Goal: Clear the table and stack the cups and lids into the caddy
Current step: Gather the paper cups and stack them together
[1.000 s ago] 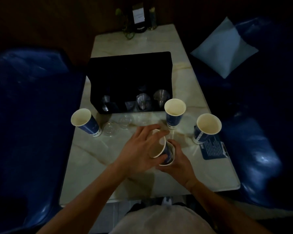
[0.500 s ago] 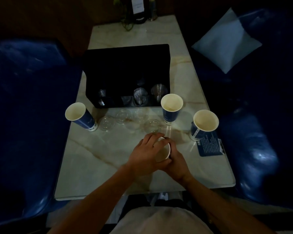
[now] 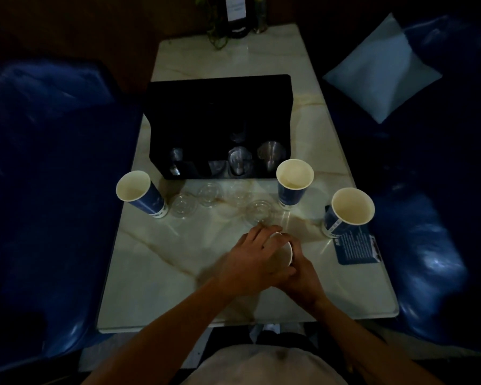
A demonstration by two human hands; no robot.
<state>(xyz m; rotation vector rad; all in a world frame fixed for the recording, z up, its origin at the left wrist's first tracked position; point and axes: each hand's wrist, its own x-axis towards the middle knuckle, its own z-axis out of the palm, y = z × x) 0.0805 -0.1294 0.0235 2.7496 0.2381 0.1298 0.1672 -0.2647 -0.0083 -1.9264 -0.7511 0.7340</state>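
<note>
— Where's the cup being handled?

— The paper cup (image 3: 285, 252) sits low over the marble table (image 3: 161, 273), near its front edge, clasped between both hands.

— What's around it?

— Clear lids (image 3: 258, 211) lie just beyond; three blue cups (image 3: 295, 187) stand before the black caddy (image 3: 220, 107).

— The fingers?

— The left hand (image 3: 250, 262) curls over the rim; the right hand (image 3: 303, 276) wraps the side, forearms converging.
</note>
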